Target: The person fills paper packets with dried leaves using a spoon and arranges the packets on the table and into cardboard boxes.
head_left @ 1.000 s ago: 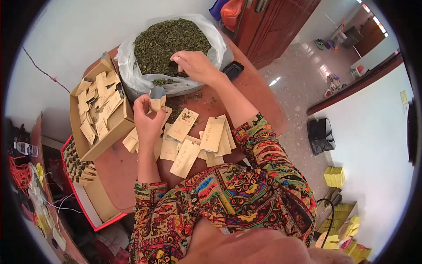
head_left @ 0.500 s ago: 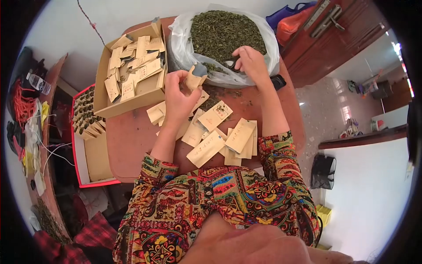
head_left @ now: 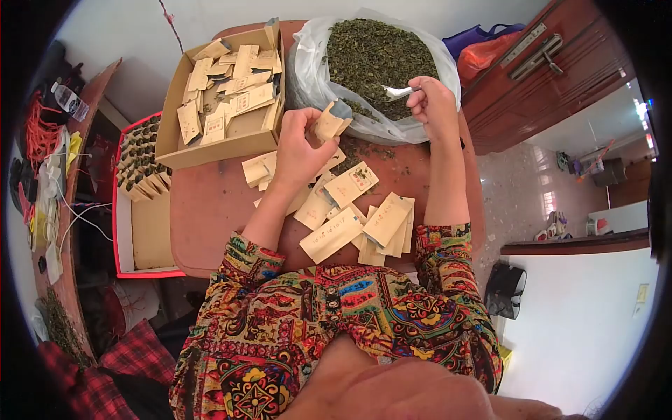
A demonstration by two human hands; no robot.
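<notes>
My left hand (head_left: 302, 148) is closed on a small brown paper packet (head_left: 332, 120), its grey-lined mouth tilted up. In my right hand (head_left: 432, 105) is a spoon (head_left: 399, 92), gripped by its handle, with its white bowl over the dark dried leaves (head_left: 381, 56). Those leaves, which look like tea, fill a large clear plastic bag (head_left: 306, 66) at the back of the table. Several more paper packets (head_left: 331, 234) lie overlapping on the table below my hands, and some leaf bits rest on one of them.
An open cardboard box (head_left: 210, 155) of loose packets stands left of my left hand. Beyond the table's left edge is a red-rimmed box (head_left: 150, 273) with upright packets in rows. Loose leaf crumbs dot the reddish-brown table (head_left: 210, 217). A door (head_left: 539, 77) stands at the right.
My right hand has turned and shifted right, bringing the spoon into clearer view above the leaves. My left hand still holds the packet. The whole view has shifted slightly.
</notes>
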